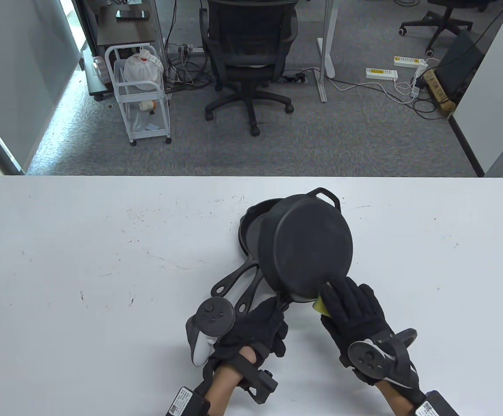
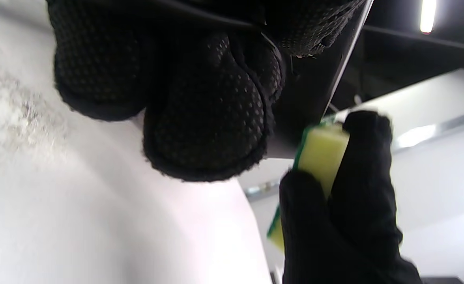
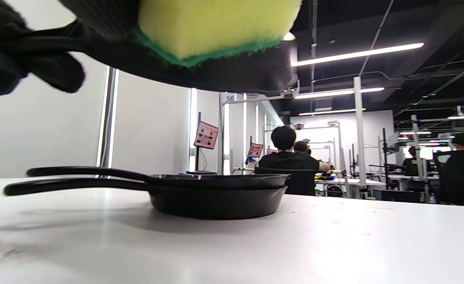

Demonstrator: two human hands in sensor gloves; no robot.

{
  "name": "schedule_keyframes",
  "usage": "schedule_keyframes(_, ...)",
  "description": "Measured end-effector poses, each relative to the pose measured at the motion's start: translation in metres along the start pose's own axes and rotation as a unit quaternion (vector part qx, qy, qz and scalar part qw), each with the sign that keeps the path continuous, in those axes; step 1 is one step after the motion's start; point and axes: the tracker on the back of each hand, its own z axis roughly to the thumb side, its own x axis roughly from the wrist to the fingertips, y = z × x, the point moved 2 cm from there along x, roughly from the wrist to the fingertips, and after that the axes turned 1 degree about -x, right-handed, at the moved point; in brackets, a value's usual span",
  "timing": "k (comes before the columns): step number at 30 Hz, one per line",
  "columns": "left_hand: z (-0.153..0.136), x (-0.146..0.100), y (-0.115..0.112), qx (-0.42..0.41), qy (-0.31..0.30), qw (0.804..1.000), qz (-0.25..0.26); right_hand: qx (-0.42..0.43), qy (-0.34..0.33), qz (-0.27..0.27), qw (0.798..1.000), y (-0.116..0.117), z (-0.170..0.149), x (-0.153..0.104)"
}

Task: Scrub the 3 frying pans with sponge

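**Sponge on the underside of the lifted pan**

The left hand (image 1: 257, 329) is wrapped round the handle of the top frying pan (image 1: 309, 247) and holds it clear of the bench (image 1: 82, 242), tilted with its flat underside facing up toward the table camera. Its long axis runs from the handle at the near edge out to the small loop handle at the far side. The right hand (image 1: 355, 316) lies with fingers fairly straight on a yellow and green sponge (image 1: 320, 304), pressing it against the pan's near rim, green side to the metal. That grip is a flat press, not a pinch.

The other two pans (image 3: 216, 195) sit nested on the bench just behind and left of the lifted one, handles pointing toward the near edge, side by side.

This looks like scrubbing of the first pan's base. The next move likely calls for sweeping the sponge across the base while the left hand keeps the heavy pan from twisting.
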Motion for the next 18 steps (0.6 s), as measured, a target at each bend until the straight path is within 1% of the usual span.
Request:
schedule_keyframes(2,0.002,0.001,-0.008,0.032,-0.003,0.999,-0.021,0.001,-0.016,-0.008,1.000,-0.002,0.008,-0.001)
schedule_keyframes(3,0.004,0.002,-0.014,0.065,-0.005,0.997,-0.037,0.007,-0.020,-0.021,1.000,-0.006,0.010,-0.002)
schedule_keyframes(5,0.008,0.003,-0.022,0.100,-0.008,0.993,-0.067,0.008,-0.016,-0.037,0.999,-0.016,0.010,-0.002)
schedule_keyframes(8,0.014,0.003,-0.031,0.137,-0.020,0.984,-0.109,0.015,0.013,-0.068,0.997,-0.034,-0.004,-0.002)
schedule_keyframes(10,0.018,0.003,-0.034,0.151,-0.030,0.979,-0.135,0.041,0.069,-0.094,0.992,-0.044,-0.029,-0.001)
schedule_keyframes(11,0.018,0.003,-0.034,0.151,-0.034,0.978,-0.138,0.056,0.088,-0.093,0.990,-0.045,-0.038,-0.001)
schedule_keyframes(12,0.018,0.003,-0.032,0.144,-0.039,0.979,-0.139,0.084,0.119,-0.078,0.986,-0.043,-0.054,0.000)
schedule_keyframes(13,0.018,0.003,-0.031,0.136,-0.040,0.981,-0.133,0.098,0.137,-0.068,0.983,-0.040,-0.063,0.000)
schedule_keyframes(14,0.018,0.003,-0.026,0.119,-0.042,0.985,-0.119,0.112,0.162,-0.054,0.979,-0.033,-0.076,-0.001)
schedule_keyframes(15,0.018,0.003,-0.023,0.109,-0.043,0.987,-0.108,0.116,0.177,-0.043,0.976,-0.028,-0.084,-0.002)
schedule_keyframes(16,0.018,0.002,-0.017,0.094,-0.046,0.991,-0.087,0.114,0.194,-0.024,0.974,-0.019,-0.092,-0.003)
schedule_keyframes(18,0.017,0.000,-0.007,0.069,-0.051,0.995,-0.044,0.111,0.198,0.006,0.974,-0.005,-0.097,-0.003)
